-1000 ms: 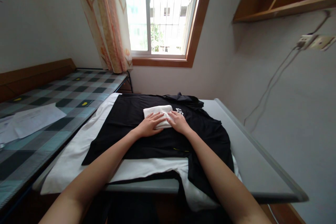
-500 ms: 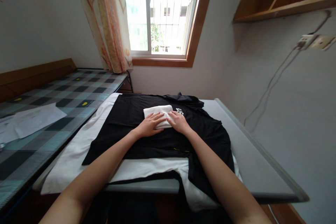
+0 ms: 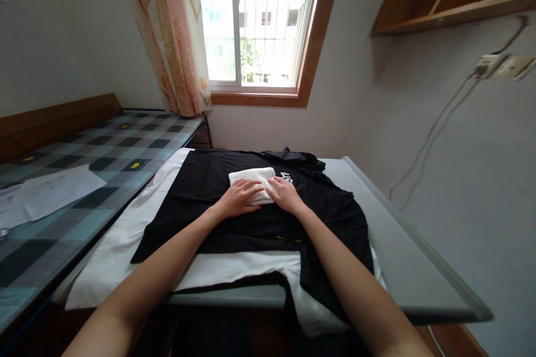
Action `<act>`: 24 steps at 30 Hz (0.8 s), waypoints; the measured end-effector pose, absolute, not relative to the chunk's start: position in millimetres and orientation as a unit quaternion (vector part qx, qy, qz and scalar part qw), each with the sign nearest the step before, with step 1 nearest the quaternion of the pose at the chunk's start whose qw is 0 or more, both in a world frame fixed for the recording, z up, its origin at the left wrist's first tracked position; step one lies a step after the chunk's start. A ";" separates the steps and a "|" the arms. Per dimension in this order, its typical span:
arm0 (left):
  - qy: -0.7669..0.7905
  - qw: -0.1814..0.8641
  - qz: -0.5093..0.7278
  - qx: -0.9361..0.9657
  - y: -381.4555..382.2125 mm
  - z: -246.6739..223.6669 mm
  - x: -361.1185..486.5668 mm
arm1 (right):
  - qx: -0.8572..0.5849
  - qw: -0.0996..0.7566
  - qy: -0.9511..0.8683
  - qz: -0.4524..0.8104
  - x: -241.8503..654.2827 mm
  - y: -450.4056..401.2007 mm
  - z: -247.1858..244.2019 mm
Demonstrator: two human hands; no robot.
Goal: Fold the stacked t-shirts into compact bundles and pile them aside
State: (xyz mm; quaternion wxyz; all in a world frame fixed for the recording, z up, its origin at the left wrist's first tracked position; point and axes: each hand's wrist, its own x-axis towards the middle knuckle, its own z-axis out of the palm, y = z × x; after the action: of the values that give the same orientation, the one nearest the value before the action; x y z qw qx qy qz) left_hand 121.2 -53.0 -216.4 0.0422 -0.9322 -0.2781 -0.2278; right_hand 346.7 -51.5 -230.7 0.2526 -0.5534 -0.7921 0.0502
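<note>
Both palms down on folded white cloth, center of black shirt.
My left hand (image 3: 239, 199) and right hand (image 3: 285, 194) lie flat on the folded white cloth (image 3: 252, 174), fingers extended, not closed around it. Cloth sits on the black shirt (image 3: 188, 195), beside its white lettering (image 3: 287, 178). Black shirt is spread over a white garment (image 3: 109, 259), both on the grey table (image 3: 402, 268); lower edges hang over my side. Checkered bed (image 3: 84, 201) at left, papers (image 3: 62, 189) on it.
</note>
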 end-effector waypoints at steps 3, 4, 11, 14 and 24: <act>-0.269 0.111 -0.247 -0.924 -54.2 -213.5 120.9 | -0.530 0.286 -0.798 0.018 345.7 -55.4 -223.9; -0.263 0.130 -0.251 -0.922 -54.6 -212.7 121.1 | -0.510 0.298 -0.807 0.009 345.0 -57.7 -220.5; -0.244 0.208 -0.317 -0.893 -57.8 -206.0 122.5 | -0.371 0.288 -0.883 0.000 340.2 -71.4 -205.3; -0.241 0.215 -0.342 -0.882 -56.9 -205.1 122.2 | -0.373 0.266 -0.889 -0.029 341.8 -69.5 -205.3; -0.252 0.202 -0.333 -0.886 -56.9 -202.6 118.1 | -0.410 0.312 -0.849 -0.118 344.3 -69.1 -201.5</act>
State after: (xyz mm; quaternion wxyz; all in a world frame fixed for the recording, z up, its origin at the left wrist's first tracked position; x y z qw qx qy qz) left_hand 118.1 -56.9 -202.6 0.2022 -0.8857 -0.2518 -0.3335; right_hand 344.3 -69.1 -201.5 0.3116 -0.4098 -0.8491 -0.1183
